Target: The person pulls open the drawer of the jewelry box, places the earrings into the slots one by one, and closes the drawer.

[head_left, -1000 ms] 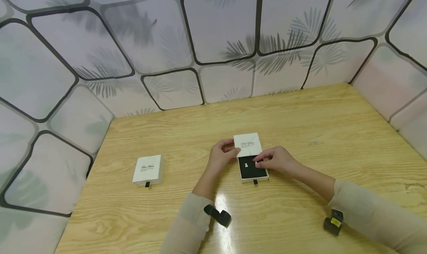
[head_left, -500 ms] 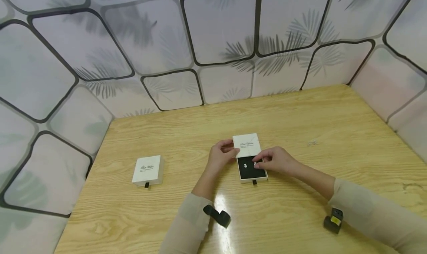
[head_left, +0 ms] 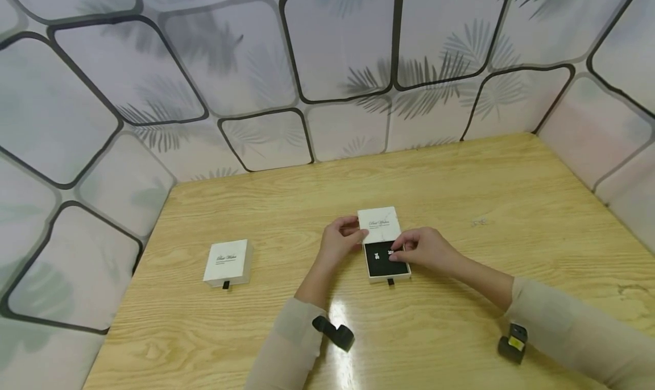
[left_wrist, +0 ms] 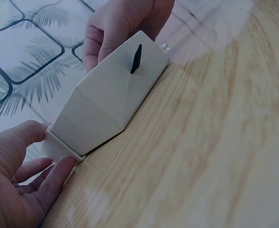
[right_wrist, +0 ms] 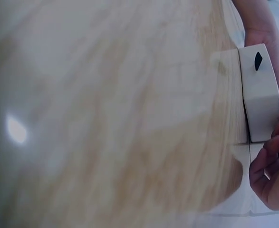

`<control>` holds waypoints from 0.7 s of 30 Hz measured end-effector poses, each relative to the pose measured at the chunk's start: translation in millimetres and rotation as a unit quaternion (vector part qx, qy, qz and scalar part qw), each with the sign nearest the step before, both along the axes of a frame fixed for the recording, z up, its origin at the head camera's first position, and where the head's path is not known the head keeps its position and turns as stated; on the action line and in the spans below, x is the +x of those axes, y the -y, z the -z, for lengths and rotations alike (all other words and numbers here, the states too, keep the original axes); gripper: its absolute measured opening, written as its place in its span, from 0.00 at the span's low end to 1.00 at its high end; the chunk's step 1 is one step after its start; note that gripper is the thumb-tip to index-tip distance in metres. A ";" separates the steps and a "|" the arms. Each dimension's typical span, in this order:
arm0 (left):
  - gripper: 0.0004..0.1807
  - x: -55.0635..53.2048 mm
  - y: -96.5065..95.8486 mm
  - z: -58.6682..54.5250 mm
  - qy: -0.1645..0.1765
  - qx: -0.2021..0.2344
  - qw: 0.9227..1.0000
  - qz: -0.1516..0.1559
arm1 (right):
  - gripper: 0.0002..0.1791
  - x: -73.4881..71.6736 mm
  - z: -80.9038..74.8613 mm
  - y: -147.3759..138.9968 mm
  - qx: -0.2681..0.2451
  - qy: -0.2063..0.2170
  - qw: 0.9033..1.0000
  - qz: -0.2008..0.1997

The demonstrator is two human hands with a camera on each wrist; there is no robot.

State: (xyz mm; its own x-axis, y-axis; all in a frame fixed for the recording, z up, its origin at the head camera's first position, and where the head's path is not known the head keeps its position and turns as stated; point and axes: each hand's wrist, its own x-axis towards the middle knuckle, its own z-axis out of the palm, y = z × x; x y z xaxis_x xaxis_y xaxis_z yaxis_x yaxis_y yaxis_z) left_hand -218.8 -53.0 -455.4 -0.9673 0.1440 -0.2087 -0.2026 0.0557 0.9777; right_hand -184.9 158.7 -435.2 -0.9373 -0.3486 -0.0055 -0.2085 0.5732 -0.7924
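A white jewelry box stands pulled out: its black-padded drawer (head_left: 386, 268) extends from the printed sleeve (head_left: 377, 220). My left hand (head_left: 338, 241) grips the sleeve by its left side, thumb on top, and the left wrist view shows its fingers against the sleeve's (left_wrist: 58, 149) edge. Two small silvery earrings sit on the black pad. Nothing touches the left earring (head_left: 376, 256). My right hand (head_left: 427, 247) pinches the right earring (head_left: 390, 252) between thumb and forefinger. In the right wrist view the box (right_wrist: 260, 95) wall hides the earrings.
A second white box (head_left: 227, 261) with a black pull tab lies closed to the left. Small, clear-looking pieces (head_left: 479, 222) lie on the wooden table (head_left: 435, 179) to the right. Patterned panels (head_left: 348, 128) stand along the table's back and sides.
My right fingertips shift slightly around the right earring, and more of it shows now. My left hand and the box stay in place.
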 end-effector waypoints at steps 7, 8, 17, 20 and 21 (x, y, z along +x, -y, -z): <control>0.25 0.4 -0.3 0.1 -0.006 -0.005 1.000 -0.003 | 0.02 1.9 -0.4 0.5 0.017 -0.031 0.999 -0.010; 0.25 0.5 -0.3 0.0 -0.005 -0.006 1.000 -0.003 | 0.02 1.9 -0.1 0.2 0.016 -0.033 0.999 -0.009; 0.25 0.5 -0.1 -1.4 -0.001 -0.009 1.000 -0.004 | 0.01 1.8 0.3 0.3 0.023 -0.036 0.999 -0.003; 0.25 0.8 0.3 -0.9 -0.001 -0.008 1.000 -0.002 | 0.02 1.8 -0.6 0.2 0.026 -0.032 0.999 -0.007; 0.25 0.9 0.4 -0.7 -0.001 -0.008 1.000 -0.001 | 0.02 1.8 -1.2 0.1 0.025 -0.032 0.999 -0.011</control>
